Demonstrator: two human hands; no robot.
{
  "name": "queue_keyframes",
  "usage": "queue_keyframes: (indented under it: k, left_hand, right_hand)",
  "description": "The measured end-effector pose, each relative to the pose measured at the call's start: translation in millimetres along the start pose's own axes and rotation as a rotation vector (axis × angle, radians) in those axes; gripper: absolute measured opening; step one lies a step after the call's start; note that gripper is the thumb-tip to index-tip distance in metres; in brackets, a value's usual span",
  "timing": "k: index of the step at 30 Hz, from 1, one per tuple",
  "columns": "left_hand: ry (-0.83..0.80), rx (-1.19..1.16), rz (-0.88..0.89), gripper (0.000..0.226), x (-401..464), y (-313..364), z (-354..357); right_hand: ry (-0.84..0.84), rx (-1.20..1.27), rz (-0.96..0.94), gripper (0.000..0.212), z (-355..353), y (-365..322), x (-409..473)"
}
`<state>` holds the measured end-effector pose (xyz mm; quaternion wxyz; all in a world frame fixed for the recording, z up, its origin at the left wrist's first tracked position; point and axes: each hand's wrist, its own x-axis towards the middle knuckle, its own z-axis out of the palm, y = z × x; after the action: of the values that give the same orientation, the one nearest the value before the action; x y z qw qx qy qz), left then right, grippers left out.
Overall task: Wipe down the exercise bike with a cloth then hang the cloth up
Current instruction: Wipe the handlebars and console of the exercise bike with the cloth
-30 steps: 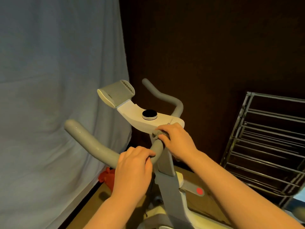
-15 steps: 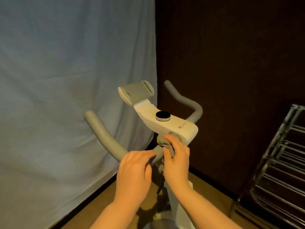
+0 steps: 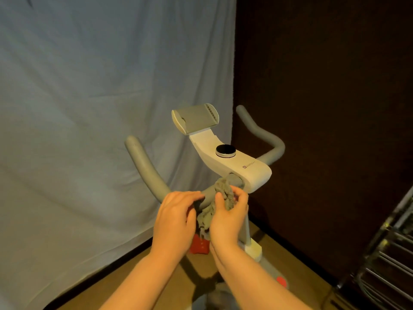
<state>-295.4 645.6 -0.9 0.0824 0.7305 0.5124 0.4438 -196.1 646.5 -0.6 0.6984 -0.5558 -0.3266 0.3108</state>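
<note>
The exercise bike [image 3: 243, 168] stands in front of me, with a white console, a black round knob and grey handlebars curving up on both sides. A crumpled grey cloth [image 3: 220, 202] hangs at the handlebar just under the console. My right hand [image 3: 228, 220] pinches the cloth between thumb and curled fingers. My left hand [image 3: 176, 218] lies beside it, fingertips curled over the left handlebar and touching the cloth's edge. Whether the left hand grips the bar or the cloth I cannot make out.
A pale blue sheet [image 3: 89, 108] hangs at the left and a dark wall [image 3: 324, 108] stands at the right. A metal drying rack [image 3: 391, 253] stands at the lower right. A red part [image 3: 199, 246] shows below the hands, above the brown floor [image 3: 297, 260].
The view has swung left, so the rack slid to the right edge. My right hand has drawn the grey cloth out from the handlebar; the cloth now hangs in plain sight between both hands.
</note>
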Motion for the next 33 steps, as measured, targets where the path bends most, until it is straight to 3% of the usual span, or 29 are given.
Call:
queue_keyframes:
  k: [4,8,13,17,20,22,26,30,33]
  left_hand:
    - [-0.029,-0.001,0.01,0.044,-1,-2,-3]
    - [-0.019,-0.003,0.007,0.042,-1,-3,-1]
    - [0.061,-0.019,0.018,0.038,-5,-2,5]
    - [0.101,-0.008,0.004,0.034,-5,-1,8]
    - [0.088,-0.009,0.013,0.038,-9,-1,9]
    - [0.062,-0.004,0.014,0.043,-11,-2,9]
    - [0.009,-0.011,0.013,0.05,-15,-1,7]
    - [-0.029,-0.003,0.022,0.048,-20,-3,-2]
    - [-0.065,0.062,0.056,0.046,-17,-8,-5]
  right_hand:
    - [-0.213,-0.174,-0.251,0.024,-11,-1,0]
    - [-0.162,-0.535,-0.422,0.022,-31,-6,62]
    - [-0.512,-0.836,-0.808,0.027,-39,-12,80]
    - [-0.547,-0.909,-0.703,0.026,-20,-20,89]
    - [-0.713,-0.776,-0.756,0.024,-24,-19,78]
    - [-0.785,-0.857,-0.736,0.024,-29,-26,99]
    - [-0.558,-0.822,-0.654,0.016,-14,-21,83]
    - [-0.762,-0.81,-0.74,0.023,-13,-18,71]
    - [-0.632,-0.903,-0.704,0.022,-11,-23,97]
